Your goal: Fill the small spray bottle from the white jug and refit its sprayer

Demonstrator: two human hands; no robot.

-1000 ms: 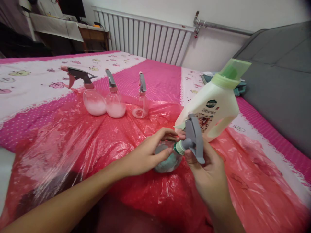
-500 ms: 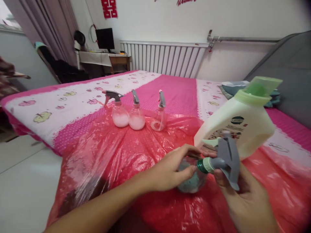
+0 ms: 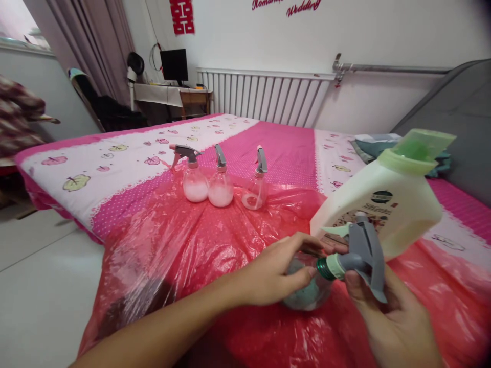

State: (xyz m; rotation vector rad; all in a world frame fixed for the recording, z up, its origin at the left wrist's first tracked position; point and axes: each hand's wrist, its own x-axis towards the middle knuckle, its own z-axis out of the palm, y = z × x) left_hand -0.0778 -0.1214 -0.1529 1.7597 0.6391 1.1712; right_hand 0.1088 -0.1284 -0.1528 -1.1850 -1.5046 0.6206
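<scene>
My left hand [image 3: 282,276] is closed around a clear round spray bottle [image 3: 307,296] with some pale green showing in it. The bottle lies tilted, its green threaded neck [image 3: 324,268] pointing right. With my right hand [image 3: 399,312] I grip the grey and light green spray head [image 3: 366,255] at that neck. Some thread shows beside the light green collar; how firmly they are joined, I cannot tell. Just behind my hands stands a large cream detergent jug [image 3: 383,204] with a green cap [image 3: 422,148].
Three spray bottles with grey and pink heads, among them a left one [image 3: 195,184], a middle one [image 3: 220,190] and a right one [image 3: 254,194], stand farther back on red plastic sheeting [image 3: 184,240]. Under it is a pink and white bed [image 3: 282,143]. A person's plaid sleeve [image 3: 19,110] shows far left.
The view has shifted slightly, so everything sits a little farther right and lower. Both hands keep their hold on the spray bottle and its head.
</scene>
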